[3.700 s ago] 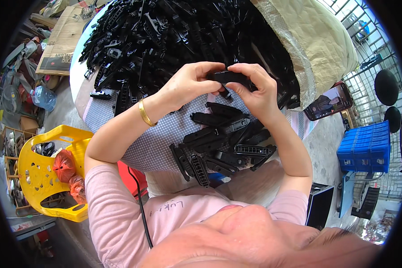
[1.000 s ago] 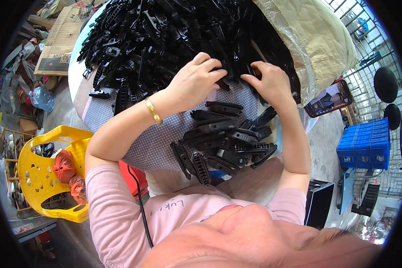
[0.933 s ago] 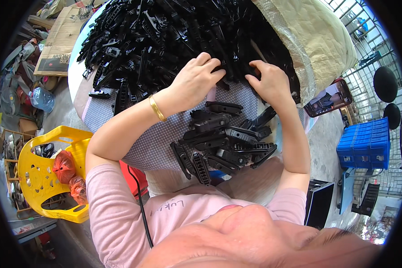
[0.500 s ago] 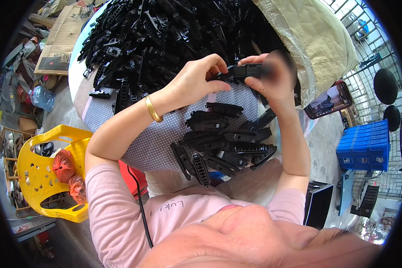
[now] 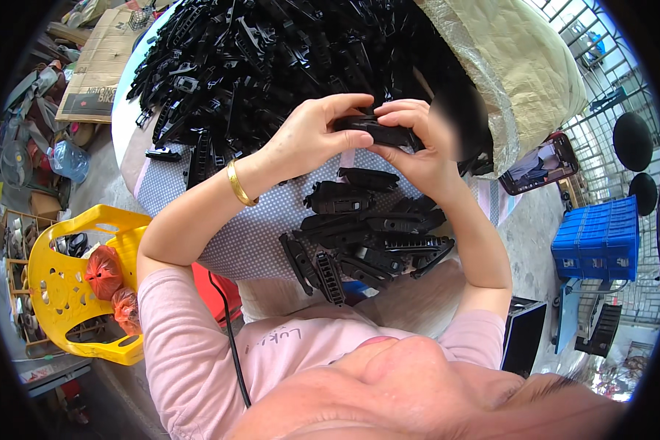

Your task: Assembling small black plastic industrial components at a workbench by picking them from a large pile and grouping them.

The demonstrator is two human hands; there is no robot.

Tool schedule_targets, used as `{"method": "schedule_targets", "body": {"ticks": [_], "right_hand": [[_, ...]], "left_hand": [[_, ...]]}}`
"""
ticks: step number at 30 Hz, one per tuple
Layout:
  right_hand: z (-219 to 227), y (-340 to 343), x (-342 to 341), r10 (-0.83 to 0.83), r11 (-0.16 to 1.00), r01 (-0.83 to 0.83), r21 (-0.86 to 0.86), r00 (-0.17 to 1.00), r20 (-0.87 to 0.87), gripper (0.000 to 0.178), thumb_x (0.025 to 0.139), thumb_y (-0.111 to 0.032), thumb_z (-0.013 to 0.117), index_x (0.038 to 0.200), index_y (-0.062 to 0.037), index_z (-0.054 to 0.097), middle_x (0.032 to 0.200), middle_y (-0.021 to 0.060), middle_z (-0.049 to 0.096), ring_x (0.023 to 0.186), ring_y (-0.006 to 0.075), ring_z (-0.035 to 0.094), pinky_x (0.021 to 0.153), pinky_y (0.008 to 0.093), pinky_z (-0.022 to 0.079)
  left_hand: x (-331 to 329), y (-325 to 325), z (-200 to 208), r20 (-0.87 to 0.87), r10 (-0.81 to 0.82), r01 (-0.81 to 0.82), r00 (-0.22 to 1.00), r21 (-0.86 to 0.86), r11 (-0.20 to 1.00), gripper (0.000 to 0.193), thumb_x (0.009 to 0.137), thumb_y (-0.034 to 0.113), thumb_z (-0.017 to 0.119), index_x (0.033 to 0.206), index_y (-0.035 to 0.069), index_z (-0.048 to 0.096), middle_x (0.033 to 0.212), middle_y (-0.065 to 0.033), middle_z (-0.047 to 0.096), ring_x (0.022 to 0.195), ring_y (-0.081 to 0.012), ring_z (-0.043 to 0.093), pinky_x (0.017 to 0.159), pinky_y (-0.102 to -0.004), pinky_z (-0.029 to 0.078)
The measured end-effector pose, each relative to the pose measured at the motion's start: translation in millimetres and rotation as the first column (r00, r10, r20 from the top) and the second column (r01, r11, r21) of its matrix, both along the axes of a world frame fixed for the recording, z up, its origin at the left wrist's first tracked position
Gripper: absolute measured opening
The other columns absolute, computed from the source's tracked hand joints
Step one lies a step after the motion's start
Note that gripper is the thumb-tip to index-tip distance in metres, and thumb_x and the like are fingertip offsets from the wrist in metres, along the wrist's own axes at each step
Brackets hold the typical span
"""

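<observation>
Both hands meet over the far middle of the table, gripping one long black plastic part [image 5: 380, 133] between them. My left hand [image 5: 323, 128] pinches its left end between thumb and fingers. At the other end, my right hand [image 5: 422, 143] has its thumb below and its fingers curled over the top. Just nearer than the hands lies a small pile of similar black plastic parts [image 5: 378, 235], some with ribbed, ladder-like faces. Beyond the hands spreads a large heap of black parts [image 5: 257, 59]. A dark blurred patch hides what is right beside my right hand.
A dotted cloth [image 5: 249, 235] covers the table. To the right are a tan sack [image 5: 528, 66], a phone-like screen [image 5: 541, 165] and blue crates [image 5: 598, 238]. On the left stands a yellow chair [image 5: 59, 293] with red bags [image 5: 105, 271]. A black cord [image 5: 231, 337] hangs by my left side.
My right hand has moved left, closer to my left hand. The black part, earlier mostly at my right hand, now spans both hands with both gripping it.
</observation>
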State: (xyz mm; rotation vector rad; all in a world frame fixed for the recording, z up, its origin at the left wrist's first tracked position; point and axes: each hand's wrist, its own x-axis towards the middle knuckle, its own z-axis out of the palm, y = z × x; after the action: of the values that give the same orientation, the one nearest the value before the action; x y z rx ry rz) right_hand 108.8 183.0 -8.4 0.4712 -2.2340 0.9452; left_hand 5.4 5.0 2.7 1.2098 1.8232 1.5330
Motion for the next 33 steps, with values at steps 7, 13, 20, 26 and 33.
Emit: {"method": "schedule_targets", "body": {"ticks": [7,13,20,26,33], "right_hand": [[9,-3,4,-0.023,1.0,0.025,-0.007,0.985,0.17,0.043,0.068,-0.015,0.079,0.103,-0.0005,0.06,0.104,0.0134,0.063,0.094,0.0234,0.061,0.083,0.0316,0.048],[6,-1,7,-0.16,0.945,0.102,0.312,0.973,0.165,0.04,0.067,-0.017,0.077,0.099,0.0004,0.06,0.092,0.0136,0.063,0.083,0.0319,0.06,0.075,0.035,0.049],[7,-1,11,-0.187,0.904,0.162,0.394,0.982,0.023,0.035,0.067,-0.014,0.076,0.096,0.0005,0.063,0.085,0.0135,0.065,0.08,0.0307,0.062,0.076,0.0343,0.049],[15,33,0,-0.024,0.908,0.193,-0.372,0.91,0.414,0.02,0.087,-0.011,0.063,0.103,0.0016,0.065,0.091,0.0065,0.067,0.078,0.0099,0.061,0.07,0.0213,0.049],[-12,30,-32,-0.427,0.845,0.423,0.326,0.902,-0.064,0.028,0.074,-0.022,0.073,0.095,-0.0038,0.068,0.076,0.0083,0.066,0.059,0.0176,0.06,0.057,0.0275,0.049]], "left_hand": [[1,-3,5,-0.326,0.025,-0.027,0.945,0.0,1.0,0.049,0.075,0.004,0.069,0.121,-0.003,0.054,0.103,-0.0145,0.065,0.095,-0.0184,0.062,0.084,-0.0278,0.05],[5,-2,-4,-0.636,0.029,-0.073,0.771,-0.043,0.996,0.038,0.071,0.006,0.07,0.109,0.001,0.062,0.09,-0.0151,0.065,0.079,-0.0267,0.061,0.071,-0.035,0.05],[6,-2,-3,-0.674,0.075,-0.086,0.735,0.016,0.996,0.034,0.071,0.009,0.071,0.104,0.002,0.064,0.085,-0.0117,0.066,0.079,-0.0258,0.061,0.072,-0.0343,0.05],[15,-3,3,-0.341,-0.327,0.248,0.881,-0.256,0.934,0.031,0.076,0.012,0.069,0.105,0.002,0.064,0.095,-0.0136,0.066,0.084,-0.0275,0.06,0.076,-0.0355,0.05],[14,0,-3,-0.308,-0.473,0.422,0.826,-0.219,0.88,0.029,0.086,0.021,0.063,0.107,0.0,0.064,0.101,-0.0114,0.066,0.093,-0.024,0.061,0.082,-0.0339,0.049]]}}
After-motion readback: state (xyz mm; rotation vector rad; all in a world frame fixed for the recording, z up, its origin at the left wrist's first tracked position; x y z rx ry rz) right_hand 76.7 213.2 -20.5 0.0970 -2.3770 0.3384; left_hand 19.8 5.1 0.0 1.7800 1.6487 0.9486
